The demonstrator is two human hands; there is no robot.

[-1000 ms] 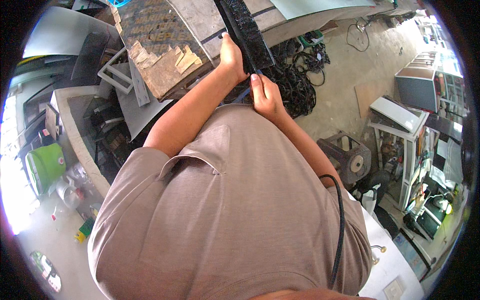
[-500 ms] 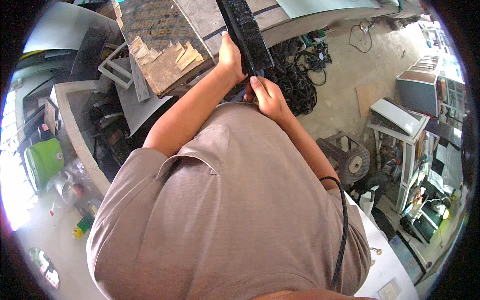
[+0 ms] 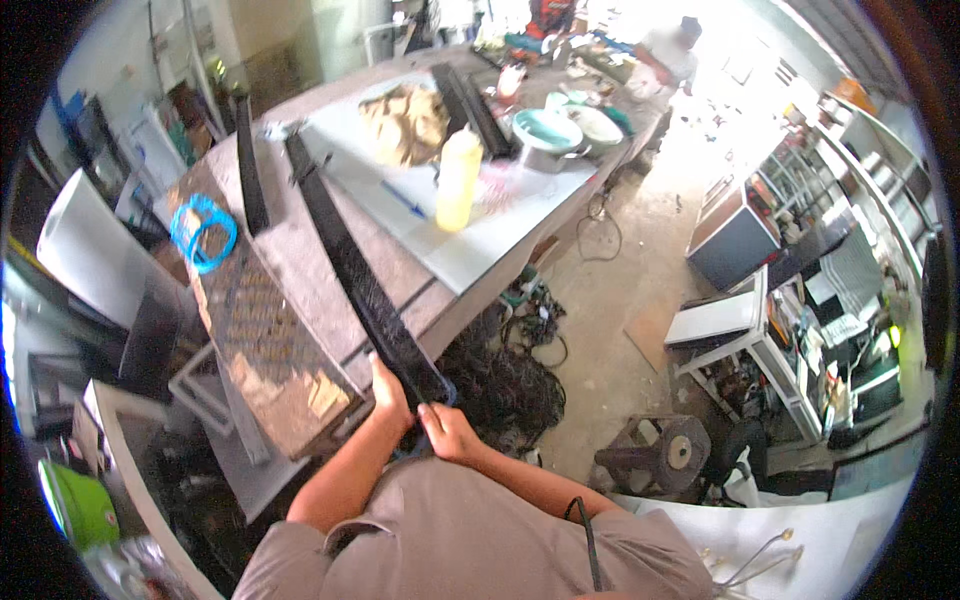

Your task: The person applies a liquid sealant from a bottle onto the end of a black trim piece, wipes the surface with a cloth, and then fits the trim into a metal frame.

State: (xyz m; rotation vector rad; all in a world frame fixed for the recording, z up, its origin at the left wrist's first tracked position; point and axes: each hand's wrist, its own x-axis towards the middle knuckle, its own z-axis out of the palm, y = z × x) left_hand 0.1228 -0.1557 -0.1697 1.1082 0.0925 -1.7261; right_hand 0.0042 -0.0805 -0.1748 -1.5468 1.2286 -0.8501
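A long black strip (image 3: 352, 275), flat and slightly rough on its upper face, reaches from the far side of the workbench (image 3: 432, 320) to its near end in front of my body. My left hand (image 3: 392, 398) holds the strip's left side near this end, thumb pointing forward and the other fingers hidden. Right beside it, my right hand (image 3: 447, 432) pinches the near tip with the thumb on top. A second black strip (image 3: 250, 170) lies on the bench to the left. Ahead and to the right, a yellow squeeze bottle (image 3: 459, 185) stands on a pale sheet (image 3: 425, 235).
A worn board (image 3: 265, 330) with torn paper and a blue ring-shaped holder (image 3: 204, 234) is at the left. Bowls (image 3: 548, 130) and crumpled tan material (image 3: 403, 122) sit farther back. Tangled black cords (image 3: 510, 390) lie below the bench's right edge. Another person (image 3: 668, 60) is far off.
My view has tilted up, bringing the bench top and the strip's full length into sight. Both hands appear lower in the picture and keep their hold on the strip's near end.
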